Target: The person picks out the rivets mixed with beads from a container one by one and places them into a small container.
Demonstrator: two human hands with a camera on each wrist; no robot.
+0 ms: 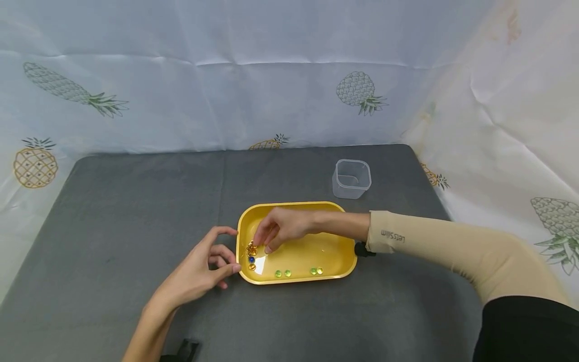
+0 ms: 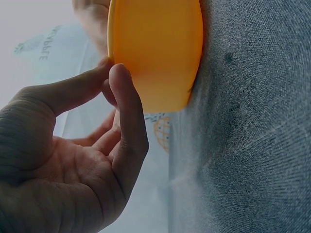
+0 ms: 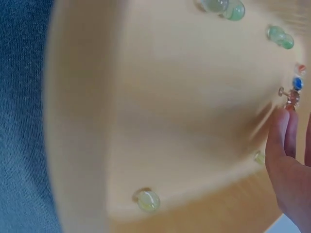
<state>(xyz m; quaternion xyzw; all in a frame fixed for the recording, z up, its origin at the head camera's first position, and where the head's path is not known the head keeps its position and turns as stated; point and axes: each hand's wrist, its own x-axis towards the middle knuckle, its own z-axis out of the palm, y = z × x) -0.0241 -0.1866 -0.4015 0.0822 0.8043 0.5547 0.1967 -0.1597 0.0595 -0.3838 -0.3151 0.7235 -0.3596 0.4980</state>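
A shallow yellow tray lies on the grey table. My right hand reaches into its left end, thumb and forefinger slightly apart at a cluster of amber glass beads. In the right wrist view the fingertips meet these beads. Beside the cluster are a blue bead and another amber one. Green beads lie in pairs along the near side. My left hand touches the tray's left end with thumb and forefinger; the left wrist view shows both tips at the rim.
A clear plastic container stands behind the tray, toward the right. One pale yellow-green bead lies by the far wall of the tray, hidden by my right arm in the head view. Pineapple-print cloth hangs behind the table.
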